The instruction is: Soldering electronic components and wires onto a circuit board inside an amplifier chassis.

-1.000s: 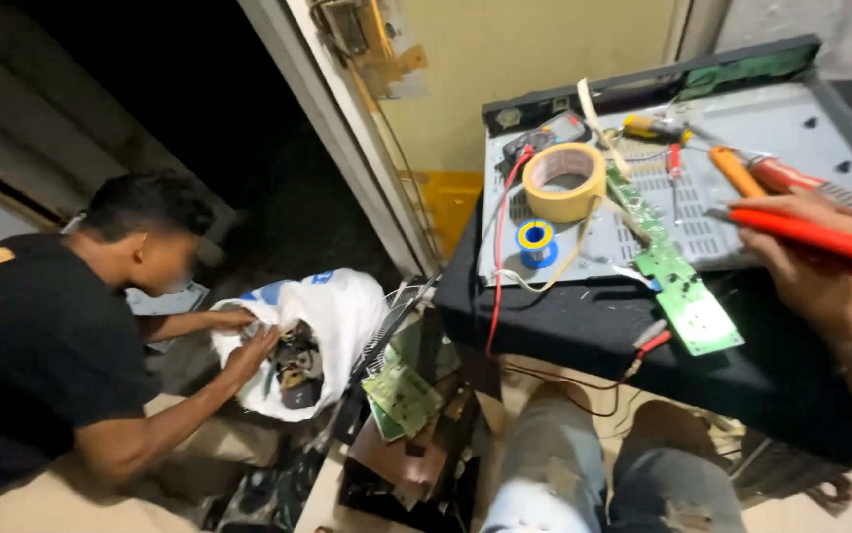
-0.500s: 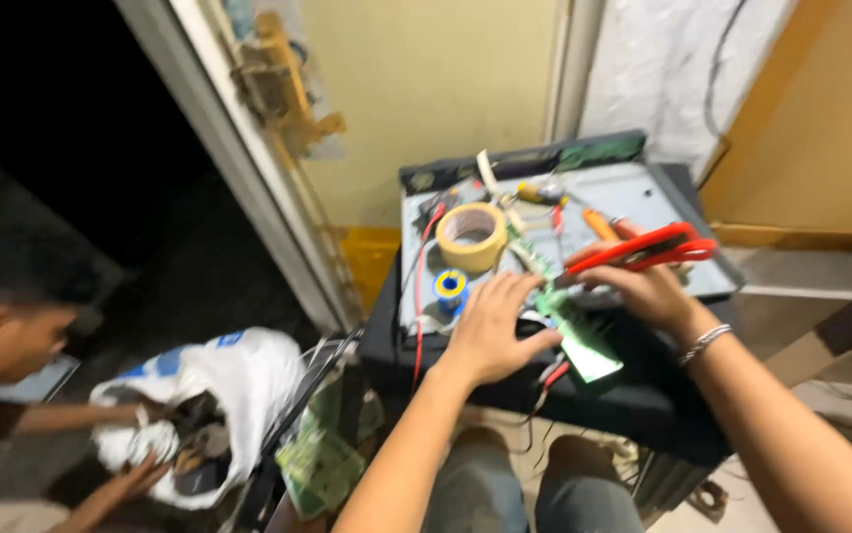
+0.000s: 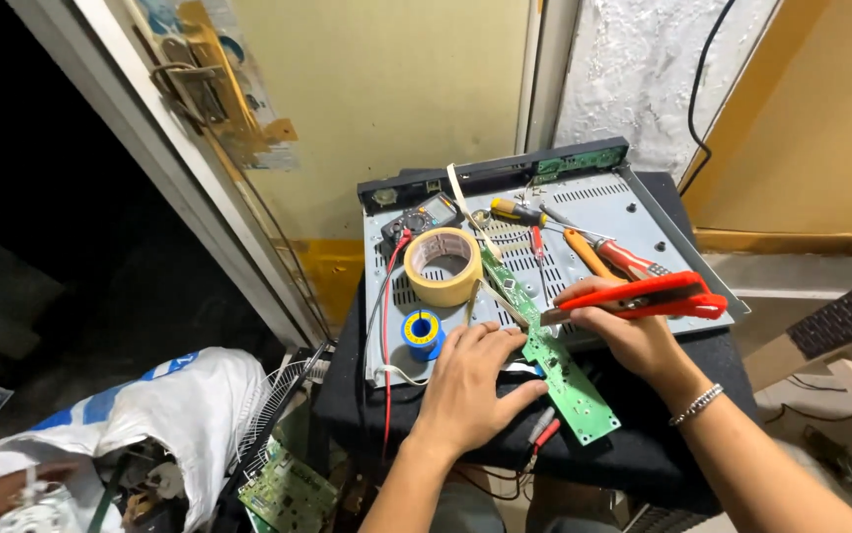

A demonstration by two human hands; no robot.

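Here, left hand (image 3: 470, 380) steadying circuit board (image 3: 556, 370), right hand (image 3: 633, 336) gripping pliers (image 3: 643, 296)

Black cloth-covered tabletop (image 3: 643, 454) carries a grey perforated metal chassis (image 3: 633, 212). On the chassis: tape roll (image 3: 443, 266), blue solder spool (image 3: 422, 330), multimeter (image 3: 424, 215), screwdrivers (image 3: 593, 249) (green circuit board (image 3: 566, 380) overhangs its front edge).

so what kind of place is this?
Likely an informal electronics repair spot by a doorway: an opened metal chassis serving as a bench, a green circuit board, a multimeter, and a solder spool.
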